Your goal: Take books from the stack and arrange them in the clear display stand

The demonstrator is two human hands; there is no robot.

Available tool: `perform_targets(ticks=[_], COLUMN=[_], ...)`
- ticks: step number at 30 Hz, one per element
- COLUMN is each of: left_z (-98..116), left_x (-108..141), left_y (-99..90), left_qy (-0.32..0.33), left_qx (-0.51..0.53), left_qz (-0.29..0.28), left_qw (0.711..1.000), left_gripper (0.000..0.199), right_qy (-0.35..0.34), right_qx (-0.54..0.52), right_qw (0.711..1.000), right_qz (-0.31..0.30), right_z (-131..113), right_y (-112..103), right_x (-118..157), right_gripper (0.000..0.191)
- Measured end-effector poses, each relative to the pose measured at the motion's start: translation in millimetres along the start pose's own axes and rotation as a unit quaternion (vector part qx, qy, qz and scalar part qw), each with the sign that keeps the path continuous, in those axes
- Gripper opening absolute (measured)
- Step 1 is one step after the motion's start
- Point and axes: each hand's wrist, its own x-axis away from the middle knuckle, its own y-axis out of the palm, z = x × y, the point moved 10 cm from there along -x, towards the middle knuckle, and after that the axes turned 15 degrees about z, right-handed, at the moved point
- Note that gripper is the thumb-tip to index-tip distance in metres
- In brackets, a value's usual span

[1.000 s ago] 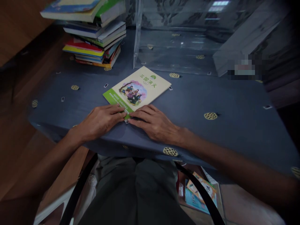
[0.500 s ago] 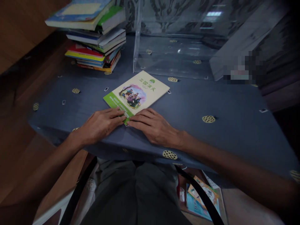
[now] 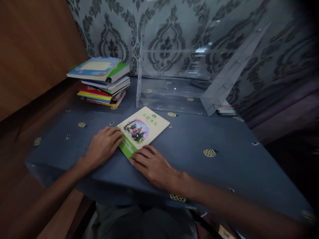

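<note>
A closed paperback book point(image 3: 147, 124) with a cream and green cover and a round picture of seated figures lies flat and askew on the cloth-covered table. The fingers of my left hand point(image 3: 106, 142) rest bent on its left edge. My right hand point(image 3: 156, 167) lies over the near right edge, with its fingers slightly apart on the green band. Both thumbs are hidden from view.
At the back left stands an uneven stack of books point(image 3: 99, 84). Behind the paperback is a clear acrylic rack point(image 3: 171, 96) with slanted sides. A blurred-out object point(image 3: 226, 110) sits by its right foot. Dark blue cloth point(image 3: 189, 166) covers the table.
My hands have moved apart along the book's near edges, the left further up its left side. The view has tilted up, showing more of the patterned wall.
</note>
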Motion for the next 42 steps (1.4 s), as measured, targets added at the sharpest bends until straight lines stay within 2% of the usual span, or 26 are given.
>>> perform_targets(ticks=[3,7,10,13,15,17,20,25,31,35,38,42], left_z=[-27.4,-34.1,-19.9,6.6,24.3,38.1,45.6,31.5,24.1,12.3,1.1,-5.8], left_x=[-8.5,-6.0,5.7,18.3,21.7,21.1,20.1,25.2,28.5,25.8,22.2,12.2], left_y=[15.7,20.4,14.3,9.7,6.9,6.1,13.0,27.5,33.0,41.9,54.5,63.9], left_qy=[-0.075,-0.102,-0.109,-0.102,-0.071,-0.029,0.009,-0.003,-0.047,-0.07,-0.091,-0.091], left_qx=[-0.002,-0.012,0.0,0.038,0.018,-0.009,0.031,0.088,0.124,0.122,0.116,0.096], left_qz=[-0.032,-0.055,-0.065,-0.078,-0.071,-0.05,-0.023,-0.008,-0.031,-0.055,-0.072,-0.037], left_qw=[0.997,0.993,0.992,0.991,0.995,0.998,0.999,0.996,0.991,0.989,0.986,0.991], left_gripper=[0.032,0.029,0.022,0.018,0.019,0.02,0.026,0.039,0.041,0.053,0.064,0.059], right_qy=[-0.007,0.007,0.059,0.141,0.173,0.183,0.187,0.177,0.179,0.219,0.237,0.241], right_qx=[0.01,0.008,-0.018,-0.04,-0.038,-0.022,0.004,0.041,0.038,0.026,0.039,0.081], right_qw=[1.0,1.0,0.997,0.985,0.979,0.978,0.979,0.981,0.98,0.971,0.969,0.967], right_qz=[0.01,0.02,0.04,0.087,0.106,0.101,0.076,0.07,0.085,0.095,0.057,-0.016], right_z=[-2.8,-1.9,5.8,17.8,20.1,17.4,12.8,10.7,14.6,26.5,36.3,51.8], right_y=[0.7,-8.0,-27.8,-55.5,-68.6,-72.9,-68.2,-60.4,-64.7,-67.0,-50.6,-18.6], right_x=[-0.9,4.4,19.1,40.0,52.1,59.7,65.2,67.1,60.9,52.3,39.9,19.5], right_gripper=[0.027,0.025,0.022,0.021,0.022,0.027,0.034,0.032,0.027,0.018,0.014,0.019])
